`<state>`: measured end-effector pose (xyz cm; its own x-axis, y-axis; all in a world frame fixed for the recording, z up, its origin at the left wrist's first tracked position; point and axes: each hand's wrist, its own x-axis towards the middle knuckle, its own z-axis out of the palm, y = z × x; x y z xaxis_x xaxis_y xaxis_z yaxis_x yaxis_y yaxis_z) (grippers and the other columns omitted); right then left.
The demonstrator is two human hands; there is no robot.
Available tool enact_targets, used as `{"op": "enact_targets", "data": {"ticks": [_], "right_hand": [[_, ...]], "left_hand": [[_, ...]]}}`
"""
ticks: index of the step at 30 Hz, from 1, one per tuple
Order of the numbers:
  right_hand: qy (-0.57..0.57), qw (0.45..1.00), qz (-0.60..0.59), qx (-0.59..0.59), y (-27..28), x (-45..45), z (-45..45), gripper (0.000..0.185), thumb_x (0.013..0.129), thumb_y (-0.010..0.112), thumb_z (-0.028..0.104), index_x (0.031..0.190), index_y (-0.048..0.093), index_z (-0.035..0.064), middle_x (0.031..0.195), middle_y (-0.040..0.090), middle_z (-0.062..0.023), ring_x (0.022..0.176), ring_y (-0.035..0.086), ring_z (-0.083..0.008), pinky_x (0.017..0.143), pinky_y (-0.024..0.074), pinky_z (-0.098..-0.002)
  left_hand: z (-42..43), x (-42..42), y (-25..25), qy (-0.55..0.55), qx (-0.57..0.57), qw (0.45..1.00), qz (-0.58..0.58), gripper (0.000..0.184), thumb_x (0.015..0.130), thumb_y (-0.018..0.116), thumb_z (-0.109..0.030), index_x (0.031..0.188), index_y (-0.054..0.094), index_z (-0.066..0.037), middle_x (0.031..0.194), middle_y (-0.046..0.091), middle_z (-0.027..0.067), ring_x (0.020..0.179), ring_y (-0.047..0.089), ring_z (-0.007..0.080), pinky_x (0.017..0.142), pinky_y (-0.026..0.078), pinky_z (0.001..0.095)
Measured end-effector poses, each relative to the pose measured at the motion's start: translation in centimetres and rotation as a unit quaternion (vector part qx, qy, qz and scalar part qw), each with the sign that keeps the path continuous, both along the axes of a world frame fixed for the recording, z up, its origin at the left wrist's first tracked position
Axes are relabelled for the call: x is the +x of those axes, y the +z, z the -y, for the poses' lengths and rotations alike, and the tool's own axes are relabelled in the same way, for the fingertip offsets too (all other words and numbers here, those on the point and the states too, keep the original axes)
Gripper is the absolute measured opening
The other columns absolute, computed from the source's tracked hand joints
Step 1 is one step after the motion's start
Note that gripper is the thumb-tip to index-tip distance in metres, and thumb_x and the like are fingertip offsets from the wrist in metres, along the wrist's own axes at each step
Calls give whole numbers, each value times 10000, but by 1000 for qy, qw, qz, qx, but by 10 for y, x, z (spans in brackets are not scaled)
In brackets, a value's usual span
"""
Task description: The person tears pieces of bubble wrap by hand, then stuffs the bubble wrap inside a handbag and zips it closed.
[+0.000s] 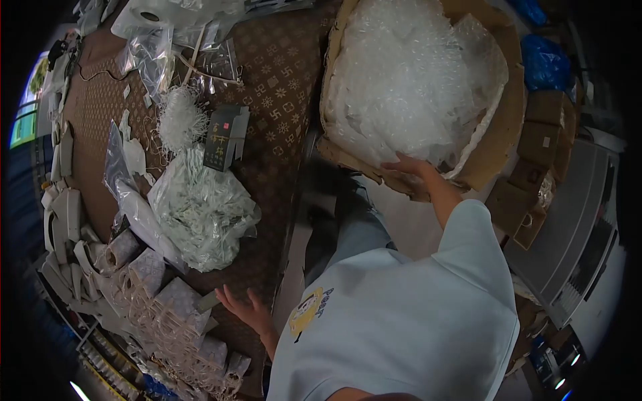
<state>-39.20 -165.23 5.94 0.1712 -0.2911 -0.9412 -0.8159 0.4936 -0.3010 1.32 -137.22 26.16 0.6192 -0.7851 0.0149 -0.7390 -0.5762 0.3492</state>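
Observation:
My left hand (246, 310) is over the edge of the brown patterned table, fingers spread, beside a pile of grey patterned pouches with pale cords (175, 301). Nothing shows in its grasp. At the near rim of a large cardboard box (511, 100), my right hand (411, 166) has its fingers stretched out over the edge, close to the clear bubble wrap (414, 73) that fills the box. A bundle of crumpled clear plastic bags (204, 207) lies on the table, below a dark card stack with a band (226, 137) and a ball of white strings (182, 119).
Clear plastic bags and a roll (150, 15) lie at the table's far end. Grey items line the table's left side (65, 214). Brown cartons (542, 140) and a blue bag (545, 61) stand on the right, near a grey cabinet (568, 200).

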Motion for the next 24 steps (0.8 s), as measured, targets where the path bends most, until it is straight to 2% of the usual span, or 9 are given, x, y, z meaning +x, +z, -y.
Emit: {"op": "enact_targets", "data": {"ticks": [3,6,8,9,11,15,17,20,24], "right_hand": [[47,998,-30,17,3,27,19,1169,609,573,738,1413,73,53,1434,188,-208,1344,148,-311,1058,207,-425],[187,958,-157,-152,33,65,41,1095,635,569,711,1414,125,82,1389,299,-206,1310,232,-349,1043,236,-439],[141,968,-110,-175,-7,74,40,852,687,597,576,1343,340,98,1254,469,-220,1218,395,-348,999,318,-397],[143,968,-108,-174,-31,72,34,852,687,597,576,1343,339,98,1254,469,-220,1218,395,-348,999,318,-397],[174,964,-41,-197,-69,70,25,541,699,629,413,1121,549,85,1083,583,-195,1015,553,-352,868,435,-380],[75,948,-6,-309,27,78,21,339,692,632,292,922,584,48,870,624,-171,851,596,-346,720,471,-401],[-58,958,95,-265,74,78,13,335,702,636,313,896,561,50,800,610,-176,817,590,-345,675,452,-421],[-20,886,147,-439,103,86,-7,344,653,700,272,838,520,44,712,597,-150,674,601,-287,581,460,-354],[23,876,188,-443,133,97,-29,346,679,733,262,862,528,53,676,581,-71,617,574,-148,551,437,-284]], "left_hand": [[34,-12,2,-16,12,1000,-23,546,831,570,-111,1324,341,-60,1429,203,176,1328,154,361,1045,186,493],[58,-25,3,-61,-3,998,-12,526,822,577,-93,1305,372,-65,1425,210,177,1327,157,365,1048,192,480],[65,-33,3,-45,-13,997,-56,499,812,587,-81,1277,407,-60,1421,217,175,1322,172,368,1049,201,467],[64,-36,1,-43,-12,997,-55,499,812,587,-81,1277,407,-60,1421,217,175,1322,172,368,1049,201,467],[60,-38,-5,-94,-17,994,-61,492,799,600,-61,1258,423,-51,1412,242,170,1321,184,357,1047,212,453],[75,-61,-4,-83,10,987,-138,510,784,614,-44,1258,424,-52,1397,274,166,1309,222,351,1035,240,440],[104,-75,-9,-105,-15,948,-300,519,772,638,-59,1249,434,-48,1389,292,162,1301,251,342,1010,277,430],[171,-125,7,-98,-19,903,-417,710,741,686,-134,1337,308,-58,1398,280,159,1271,309,308,985,307,409],[232,-160,-25,-94,-29,861,-499,910,707,726,-226,1393,156,-46,1402,271,162,1259,328,287,983,315,379]]}}
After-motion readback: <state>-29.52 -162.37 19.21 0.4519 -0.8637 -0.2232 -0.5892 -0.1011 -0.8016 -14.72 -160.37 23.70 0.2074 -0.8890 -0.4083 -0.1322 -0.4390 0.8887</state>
